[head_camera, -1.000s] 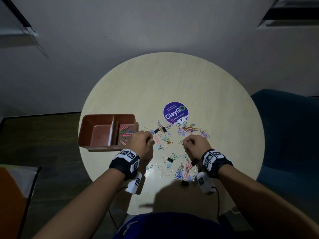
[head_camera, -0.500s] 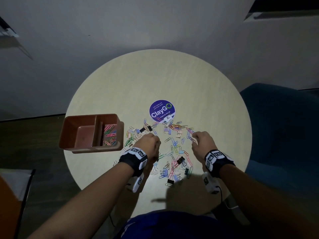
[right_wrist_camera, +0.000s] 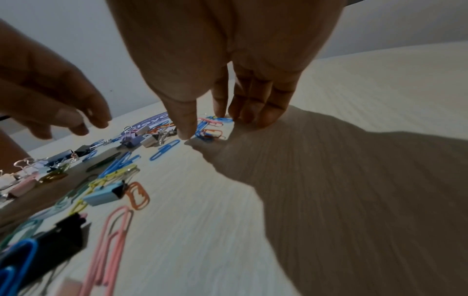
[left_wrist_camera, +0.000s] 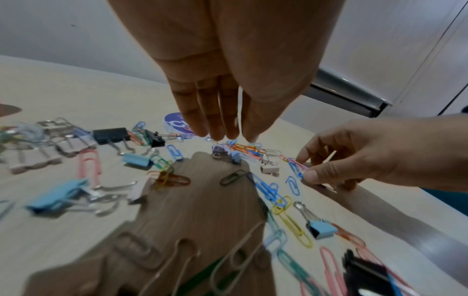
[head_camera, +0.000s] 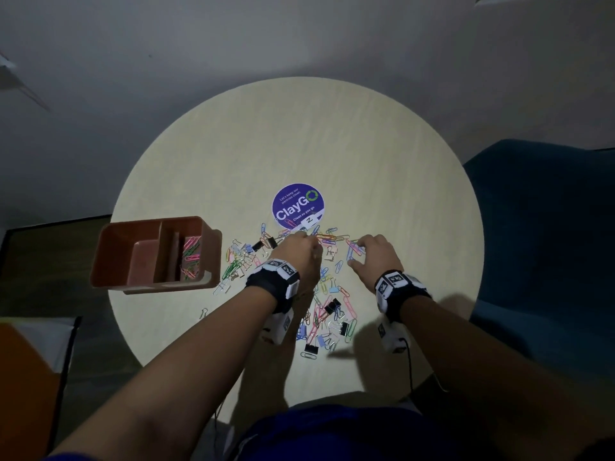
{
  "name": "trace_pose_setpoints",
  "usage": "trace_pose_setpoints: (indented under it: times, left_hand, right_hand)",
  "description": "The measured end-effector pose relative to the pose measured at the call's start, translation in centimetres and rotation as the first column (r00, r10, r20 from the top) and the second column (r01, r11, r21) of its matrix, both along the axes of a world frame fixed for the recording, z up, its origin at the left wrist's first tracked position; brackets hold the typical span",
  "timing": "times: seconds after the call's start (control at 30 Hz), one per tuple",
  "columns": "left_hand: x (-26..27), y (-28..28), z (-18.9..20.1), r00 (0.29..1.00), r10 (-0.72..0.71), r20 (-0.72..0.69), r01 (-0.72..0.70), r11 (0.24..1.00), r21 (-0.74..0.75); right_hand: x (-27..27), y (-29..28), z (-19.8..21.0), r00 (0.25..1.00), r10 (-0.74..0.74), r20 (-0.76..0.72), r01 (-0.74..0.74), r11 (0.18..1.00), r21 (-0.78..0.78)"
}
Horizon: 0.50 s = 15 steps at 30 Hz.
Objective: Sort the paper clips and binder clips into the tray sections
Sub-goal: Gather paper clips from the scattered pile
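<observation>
Round table, tray at 9 o'clock: my right hand pinching blue clips, left hand straight-fingered over pile; next, carry to tray.

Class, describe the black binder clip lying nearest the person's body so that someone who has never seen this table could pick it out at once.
Start at the round pale table and find the purple sticker near its middle. Follow the scatter of clips from there toward the person, to its very edge. The black binder clip lies there, between the forearms, closer to the body than any other black one.
</observation>
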<state>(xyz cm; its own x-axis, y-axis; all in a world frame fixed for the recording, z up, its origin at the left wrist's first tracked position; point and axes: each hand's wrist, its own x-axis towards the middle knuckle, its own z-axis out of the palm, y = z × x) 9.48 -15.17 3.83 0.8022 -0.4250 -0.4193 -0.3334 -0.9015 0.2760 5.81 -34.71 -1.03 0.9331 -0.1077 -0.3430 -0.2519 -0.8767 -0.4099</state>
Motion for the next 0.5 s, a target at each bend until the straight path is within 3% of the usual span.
trace_pose_setpoints:
  times: [0.17, 0.4, 0.5]
  left_hand:
    - [1.9, -2.2, -0.2, 0.997, 0.062, 0.046, -0.06, 0.996, -0.06]
    - [3.1, -3.1, -1.8, 0.997, -0.075, 0.031, 0.069, 0.985, 0.156]
    - [2.6, -2.6, -2.5, 0.996, -0.083, 0.041, 0.075, 0.985, 0.157]
  right_hand:
    - [0.0, -0.4, -0.1, 1.0, 0.017, -0.001, -0.017, 0.999, 0.032]
    - [-0.7, -1.1, -0.6, 0.996, 0.079, -0.036, -0.077, 0.996, 0.05]
    - [-0.4, -1.6, -0.5, 0.997, 0.055, -0.051, -0.049, 0.993, 0.109]
